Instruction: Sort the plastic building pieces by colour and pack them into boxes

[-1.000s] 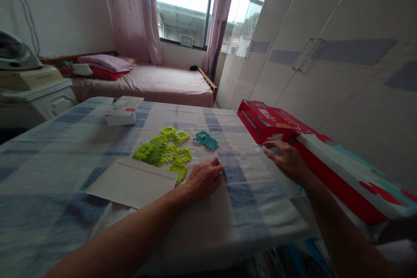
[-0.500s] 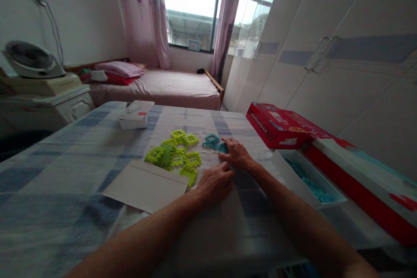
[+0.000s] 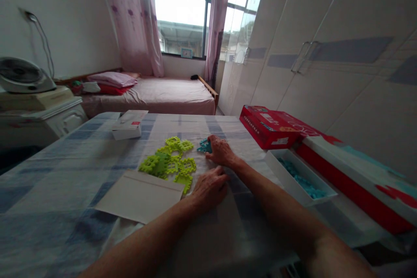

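My right hand (image 3: 220, 150) is at the small teal interlocking toy pieces (image 3: 203, 145). Its thumb and fingers close on a teal piece and partly cover it. My left hand (image 3: 210, 186) rests on the table just nearer to me, its fingers curled in. Whatever those fingers may hold is hidden. Left of both hands lies a spread of lime-green interlocking toy pieces (image 3: 172, 165), some square with openings, some solid. A flat pale cardboard lid (image 3: 140, 195) lies beside my left forearm, close to the green pieces.
A white open box (image 3: 273, 163) with several teal pieces stands at the right. Beyond it are a red box (image 3: 260, 128) and a long red-and-white box (image 3: 352, 191). A small white box (image 3: 127, 132) sits at the table's far left. The checked tablecloth (image 3: 42, 200) covers the table.
My right hand has moved a little left, bringing its teal piece against the other teal pieces. My left hand stays curled in about the same place. The view has shifted slightly.
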Available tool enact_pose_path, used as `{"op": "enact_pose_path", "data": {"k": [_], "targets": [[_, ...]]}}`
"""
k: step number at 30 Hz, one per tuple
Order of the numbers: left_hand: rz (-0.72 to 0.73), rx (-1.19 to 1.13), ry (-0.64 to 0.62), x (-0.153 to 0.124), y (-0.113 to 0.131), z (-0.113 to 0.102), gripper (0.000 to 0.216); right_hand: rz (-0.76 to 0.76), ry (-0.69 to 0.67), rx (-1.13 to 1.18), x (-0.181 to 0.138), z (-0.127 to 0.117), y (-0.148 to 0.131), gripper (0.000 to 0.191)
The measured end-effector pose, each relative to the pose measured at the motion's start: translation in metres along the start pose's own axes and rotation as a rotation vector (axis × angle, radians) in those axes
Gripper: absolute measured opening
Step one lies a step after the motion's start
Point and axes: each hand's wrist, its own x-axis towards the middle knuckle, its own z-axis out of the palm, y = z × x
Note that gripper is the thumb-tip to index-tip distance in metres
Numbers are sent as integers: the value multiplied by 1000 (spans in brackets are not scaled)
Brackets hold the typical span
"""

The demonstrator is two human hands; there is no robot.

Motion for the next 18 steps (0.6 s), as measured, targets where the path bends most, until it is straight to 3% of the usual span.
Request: {"op": "enact_pose_path", "data": {"k": [6,10,14,18], "targets": [[0,7,1,1,0,1,18,-24,-9,-53,-5,6,6,41],[-7,7,-7,1,0,0,17,18,2,-51,-19,-3,9,42],[-5,-7,-5,-1,-1,1,22,101,108,-13,-45,-36,21,41],[-9,-33,1,-1,-3,3,25,299,216,-33,-86,-87,59,42]]}}
